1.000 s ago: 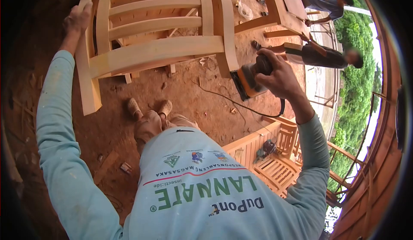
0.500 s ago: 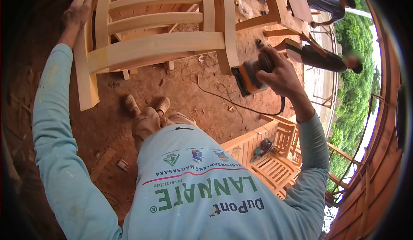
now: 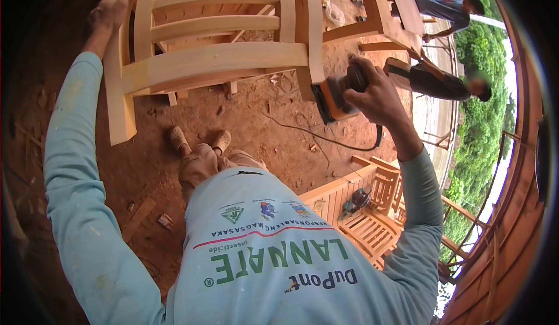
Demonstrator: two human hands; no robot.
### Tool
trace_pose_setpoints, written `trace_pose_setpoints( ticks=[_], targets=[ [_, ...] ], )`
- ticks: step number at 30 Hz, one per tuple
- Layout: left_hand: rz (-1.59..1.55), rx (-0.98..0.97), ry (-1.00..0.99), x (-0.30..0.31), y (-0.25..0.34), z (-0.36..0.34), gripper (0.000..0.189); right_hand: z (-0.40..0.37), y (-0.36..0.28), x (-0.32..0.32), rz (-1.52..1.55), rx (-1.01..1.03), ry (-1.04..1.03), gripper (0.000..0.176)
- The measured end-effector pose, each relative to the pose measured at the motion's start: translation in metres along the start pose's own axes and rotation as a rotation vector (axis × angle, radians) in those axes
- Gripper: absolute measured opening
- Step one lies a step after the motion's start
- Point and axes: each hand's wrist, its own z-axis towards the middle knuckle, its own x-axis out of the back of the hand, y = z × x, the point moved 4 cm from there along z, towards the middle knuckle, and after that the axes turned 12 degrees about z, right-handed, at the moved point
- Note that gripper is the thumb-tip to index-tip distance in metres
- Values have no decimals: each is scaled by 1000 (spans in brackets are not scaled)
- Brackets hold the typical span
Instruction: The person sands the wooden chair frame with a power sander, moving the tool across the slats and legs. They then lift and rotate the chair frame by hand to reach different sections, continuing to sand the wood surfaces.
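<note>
A pale wooden chair frame (image 3: 215,60) with curved slats fills the upper part of the head view. My left hand (image 3: 109,15) is wrapped round the top of its left post. My right hand (image 3: 375,92) grips an orange and black power sander (image 3: 338,98) by its dark knob. The sander's flat pad lies against or very close to the frame's right post; actual contact is hard to tell. A black cord (image 3: 326,137) hangs from the sander and curves left over the ground.
Finished-looking slatted wooden chairs (image 3: 372,229) stand at the lower right, with a green power tool (image 3: 355,202) on them. Two people (image 3: 437,80) are at the upper right beside another wooden frame (image 3: 372,4). Wood scraps (image 3: 142,211) lie on the dirt ground.
The sander and my right hand have moved slightly up and left along the right post. The chair frame has shifted slightly right and up in view, with my left hand still on it.
</note>
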Motion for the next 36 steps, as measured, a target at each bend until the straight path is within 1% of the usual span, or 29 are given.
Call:
trace_pose_setpoints(
  ticks=[1, 4, 7, 10, 13, 16, 19, 22, 25, 28, 31, 34, 36],
  targets=[
    [2, 2, -11, 1, 1, -2, 89, 2, 1, -2, -12, 0, 21, 74],
    [-11, -9, 5, -6, -2, 4, 90, 0, -2, 0, -1, -22, -12, 75],
    [4, -13, -22, -3, -1, 2, 90, -12, 5, 6, 6, -12, -70, 77],
    [49, 18, 8, -1, 1, -1, 80, -14, 4, 8, 17, -45, -83, 76],
    [40, 6, 21, 4, 3, -5, 81, -2, 1, 2, -1, -47, -20, 75],
    [75, 9, 32, -9, -3, 6, 81, -1, -5, -1, -12, -46, 13, 75],
    [27, 1, 3, 2, 3, -3, 83, -11, 6, 4, 34, 17, -45, 75],
    [39, 18, -16, -1, 2, 0, 84, -22, 2, 8, 47, -34, -81, 74],
    [82, 6, -8, -8, -3, 7, 85, -12, -3, 5, 2, -13, -35, 74],
    [70, 13, 4, -6, -1, 5, 85, 0, -5, -3, 1, -38, 7, 75],
    [43, 4, -12, -2, 0, 2, 85, -9, -4, -2, 20, 4, -3, 74],
    [-1, 0, -21, 2, 4, -4, 86, -20, -4, 4, 23, -27, -83, 73],
    [58, -4, -12, -3, 0, 1, 86, -19, -4, 5, 32, -15, -69, 74]
  ],
)
